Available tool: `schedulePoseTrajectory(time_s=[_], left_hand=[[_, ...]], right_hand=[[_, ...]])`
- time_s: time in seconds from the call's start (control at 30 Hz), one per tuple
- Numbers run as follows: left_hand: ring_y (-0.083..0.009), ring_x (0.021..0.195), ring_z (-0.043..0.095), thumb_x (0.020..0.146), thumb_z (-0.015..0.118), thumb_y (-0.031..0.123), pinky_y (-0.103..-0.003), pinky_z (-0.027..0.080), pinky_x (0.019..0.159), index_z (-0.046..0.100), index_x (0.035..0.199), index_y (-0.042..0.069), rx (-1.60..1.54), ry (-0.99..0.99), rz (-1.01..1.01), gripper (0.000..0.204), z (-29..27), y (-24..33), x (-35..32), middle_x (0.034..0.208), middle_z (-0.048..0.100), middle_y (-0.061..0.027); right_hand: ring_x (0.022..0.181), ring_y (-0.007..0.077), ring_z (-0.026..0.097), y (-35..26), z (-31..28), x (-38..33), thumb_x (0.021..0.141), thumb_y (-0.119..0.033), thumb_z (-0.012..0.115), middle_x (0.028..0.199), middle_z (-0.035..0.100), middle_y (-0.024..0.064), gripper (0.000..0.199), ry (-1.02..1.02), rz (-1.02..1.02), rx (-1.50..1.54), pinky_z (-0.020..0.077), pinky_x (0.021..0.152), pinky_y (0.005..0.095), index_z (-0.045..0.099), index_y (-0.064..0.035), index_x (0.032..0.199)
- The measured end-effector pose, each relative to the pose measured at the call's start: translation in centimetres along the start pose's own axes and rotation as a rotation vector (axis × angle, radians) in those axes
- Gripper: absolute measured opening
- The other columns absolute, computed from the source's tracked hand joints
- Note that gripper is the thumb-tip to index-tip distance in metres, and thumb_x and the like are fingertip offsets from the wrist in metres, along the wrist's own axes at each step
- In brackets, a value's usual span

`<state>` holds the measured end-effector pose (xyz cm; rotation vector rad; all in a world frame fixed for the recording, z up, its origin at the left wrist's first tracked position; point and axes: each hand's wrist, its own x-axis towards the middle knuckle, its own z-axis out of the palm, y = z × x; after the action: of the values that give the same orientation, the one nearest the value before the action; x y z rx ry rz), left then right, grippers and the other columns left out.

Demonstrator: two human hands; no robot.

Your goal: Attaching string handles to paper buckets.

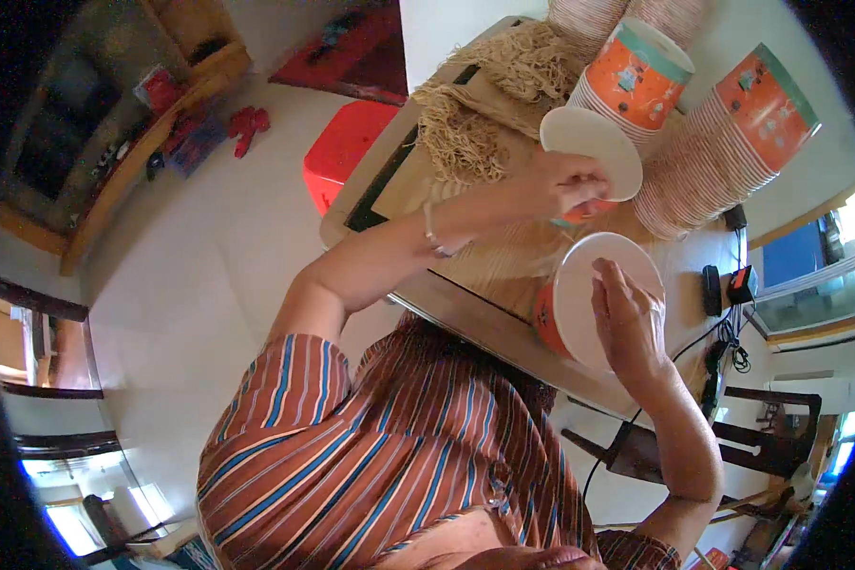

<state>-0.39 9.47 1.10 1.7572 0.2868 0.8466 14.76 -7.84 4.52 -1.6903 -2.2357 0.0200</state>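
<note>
My left hand is at the lower rim of a paper tub, its white round mouth showing, with the fingers curled on the rim. A bit of orange and green shows just beneath that hand. Nearer to me, another paper tub, white inside and orange outside, is tilted with its mouth toward me. My right hand reaches over this mouth, its fingers stretched out close together; the thumb is hard to make out.
Tangled beige dried noodles lie on the far left of the wooden table. Nested stacks of orange-and-green paper tubs stand at the far right. Black adapters and cables are at the right edge. A red stool stands left of the table.
</note>
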Motion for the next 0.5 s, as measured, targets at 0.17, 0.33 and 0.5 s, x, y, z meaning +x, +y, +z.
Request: schedulePoseTrajectory(time_s=[0.17, 0.33, 0.5], left_hand=[[-0.0315, 0.083, 0.065, 0.099, 0.046, 0.025, -0.039, 0.051, 0.078, 0.059, 0.111, 0.001, 0.471, -0.071, 0.064, 0.03, 0.2, -1.2, -4.0, 0.09, 0.065, -0.0157], [-0.0306, 0.083, 0.064, 0.101, 0.042, 0.026, -0.04, 0.049, 0.075, 0.055, 0.103, 0.0, 0.26, -0.16, 0.014, 0.028, 1.5, -0.7, -5.0, 0.087, 0.064, -0.0159], [-0.0212, 0.077, 0.062, 0.101, 0.041, 0.021, -0.036, 0.049, 0.071, 0.051, 0.098, 0.002, 0.144, -0.113, -0.079, 0.022, 2.1, -1.9, -5.4, 0.082, 0.06, -0.0107]], right_hand=[[0.076, 0.0377, 0.065, 0.1, 0.0, -0.1, 0.088, -0.009, 0.055, 0.094, 0.066, 0.0175, 0.025, -0.032, 0.039, 0.054, 0.0531, 0.065, 0.0455, 0.053, -0.0066, 0.113], [0.076, 0.0385, 0.065, -0.1, 0.3, 0.1, 0.088, -0.008, 0.057, 0.094, 0.067, 0.0192, 0.026, 0.03, 0.025, 0.031, 0.0535, 0.066, 0.0471, 0.054, -0.0067, 0.114], [0.076, 0.0395, 0.065, -0.4, 0.4, 0.3, 0.089, -0.01, 0.057, 0.094, 0.067, 0.0198, 0.031, -0.02, 0.11, 0.02, 0.0532, 0.067, 0.0482, 0.051, -0.0084, 0.119]])
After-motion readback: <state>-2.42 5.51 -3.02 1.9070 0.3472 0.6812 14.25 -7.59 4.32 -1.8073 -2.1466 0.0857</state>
